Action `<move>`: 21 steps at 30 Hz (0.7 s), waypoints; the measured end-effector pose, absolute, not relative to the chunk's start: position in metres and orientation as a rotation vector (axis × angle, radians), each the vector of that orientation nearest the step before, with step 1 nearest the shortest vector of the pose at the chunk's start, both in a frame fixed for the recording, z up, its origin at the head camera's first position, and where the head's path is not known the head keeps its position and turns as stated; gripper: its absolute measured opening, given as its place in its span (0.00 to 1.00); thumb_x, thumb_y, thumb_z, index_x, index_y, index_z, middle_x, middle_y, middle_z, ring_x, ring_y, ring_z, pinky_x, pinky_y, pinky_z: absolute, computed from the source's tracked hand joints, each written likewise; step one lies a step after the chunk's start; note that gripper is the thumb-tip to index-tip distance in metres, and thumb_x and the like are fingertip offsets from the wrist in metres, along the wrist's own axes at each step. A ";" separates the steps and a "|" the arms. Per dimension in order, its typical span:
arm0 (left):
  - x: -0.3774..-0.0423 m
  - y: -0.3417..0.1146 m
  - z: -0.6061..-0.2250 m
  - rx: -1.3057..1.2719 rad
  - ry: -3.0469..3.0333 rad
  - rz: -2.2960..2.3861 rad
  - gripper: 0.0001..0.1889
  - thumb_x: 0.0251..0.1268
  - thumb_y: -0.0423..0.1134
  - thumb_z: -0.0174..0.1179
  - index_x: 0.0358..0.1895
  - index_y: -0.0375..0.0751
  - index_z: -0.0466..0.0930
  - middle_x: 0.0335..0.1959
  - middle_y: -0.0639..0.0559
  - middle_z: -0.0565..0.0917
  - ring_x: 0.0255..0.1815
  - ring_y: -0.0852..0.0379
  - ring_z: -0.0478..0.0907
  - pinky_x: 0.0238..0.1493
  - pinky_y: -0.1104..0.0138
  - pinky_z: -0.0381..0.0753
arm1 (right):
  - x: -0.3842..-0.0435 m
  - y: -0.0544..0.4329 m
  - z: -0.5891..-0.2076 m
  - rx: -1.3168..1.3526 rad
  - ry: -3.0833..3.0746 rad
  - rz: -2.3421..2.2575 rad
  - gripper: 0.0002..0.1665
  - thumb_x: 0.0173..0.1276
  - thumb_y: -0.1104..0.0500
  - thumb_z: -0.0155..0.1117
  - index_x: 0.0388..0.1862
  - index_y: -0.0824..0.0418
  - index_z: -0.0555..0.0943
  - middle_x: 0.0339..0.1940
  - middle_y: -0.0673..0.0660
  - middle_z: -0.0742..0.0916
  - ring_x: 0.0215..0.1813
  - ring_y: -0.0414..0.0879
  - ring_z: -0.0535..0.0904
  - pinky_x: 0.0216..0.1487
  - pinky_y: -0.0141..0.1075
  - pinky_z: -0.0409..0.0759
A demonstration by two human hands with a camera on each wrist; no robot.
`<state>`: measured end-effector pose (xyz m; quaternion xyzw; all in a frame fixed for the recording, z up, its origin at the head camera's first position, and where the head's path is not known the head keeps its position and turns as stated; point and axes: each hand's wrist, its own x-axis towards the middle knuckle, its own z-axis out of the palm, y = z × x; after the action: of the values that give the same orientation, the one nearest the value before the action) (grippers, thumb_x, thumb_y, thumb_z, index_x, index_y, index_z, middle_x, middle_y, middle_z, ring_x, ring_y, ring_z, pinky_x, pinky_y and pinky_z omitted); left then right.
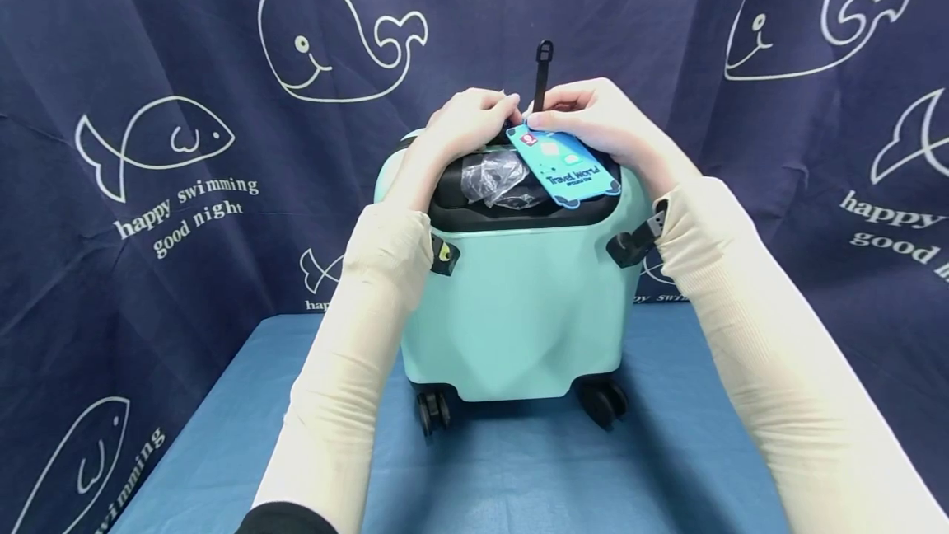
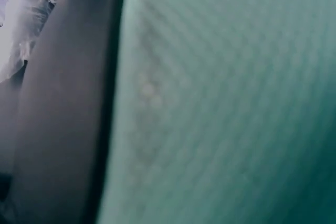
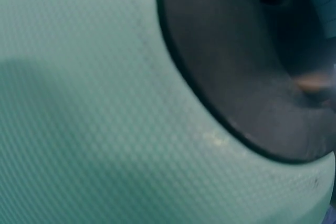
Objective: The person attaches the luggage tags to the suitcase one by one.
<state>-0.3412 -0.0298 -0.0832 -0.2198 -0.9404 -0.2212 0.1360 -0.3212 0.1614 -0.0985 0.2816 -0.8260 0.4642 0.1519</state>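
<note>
A mint-green suitcase (image 1: pixel 519 311) stands upright on its wheels, with a black recessed top panel (image 1: pixel 511 217). Over that panel lies a blue luggage tag (image 1: pixel 567 167) printed "Travel World", tilted down to the right. My right hand (image 1: pixel 604 122) pinches the tag's upper end, thumb on its face. From there a black buckle strap (image 1: pixel 543 77) sticks straight up. My left hand (image 1: pixel 470 122) is at the top of the suitcase, bent fingertips close to the tag's upper corner; what they hold is hidden. Both wrist views show mainly the suitcase's textured shell (image 2: pixel 220 98) and black trim (image 3: pixel 220 66).
Crumpled clear plastic wrap (image 1: pixel 495 178) sits in the top recess. Black caster wheels (image 1: pixel 602 402) rest on the blue-covered table (image 1: pixel 474 476). Behind hangs a dark blue curtain (image 1: pixel 474 15) with white whale and fish drawings.
</note>
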 end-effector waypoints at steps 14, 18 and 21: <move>-0.342 -0.035 -0.087 -0.577 -2.661 -0.823 0.13 0.66 0.54 0.54 0.50 0.65 0.83 0.53 0.65 0.81 0.49 0.69 0.72 0.50 0.69 0.67 | -0.320 0.159 -0.099 0.792 -2.374 1.274 0.07 0.60 0.52 0.68 0.36 0.52 0.85 0.29 0.44 0.83 0.31 0.38 0.74 0.33 0.27 0.68; -0.344 -0.035 -0.088 -0.608 -2.605 -0.943 0.12 0.65 0.50 0.57 0.49 0.60 0.84 0.51 0.62 0.83 0.47 0.69 0.73 0.49 0.72 0.68 | -0.321 0.159 -0.099 0.797 -2.371 1.265 0.08 0.59 0.52 0.68 0.34 0.54 0.84 0.26 0.44 0.82 0.30 0.39 0.73 0.32 0.28 0.67; -0.345 -0.035 -0.089 -0.632 -2.556 -1.030 0.12 0.63 0.46 0.59 0.48 0.56 0.85 0.49 0.60 0.84 0.48 0.70 0.74 0.49 0.74 0.68 | -0.321 0.160 -0.098 0.808 -2.356 1.275 0.07 0.59 0.53 0.69 0.33 0.54 0.83 0.24 0.44 0.81 0.29 0.40 0.72 0.31 0.29 0.66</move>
<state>-0.3451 -0.0345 -0.0893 -0.2209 -0.8928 -0.3600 0.1564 -0.3207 0.1604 -0.0982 0.2844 -0.8297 0.4489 0.1711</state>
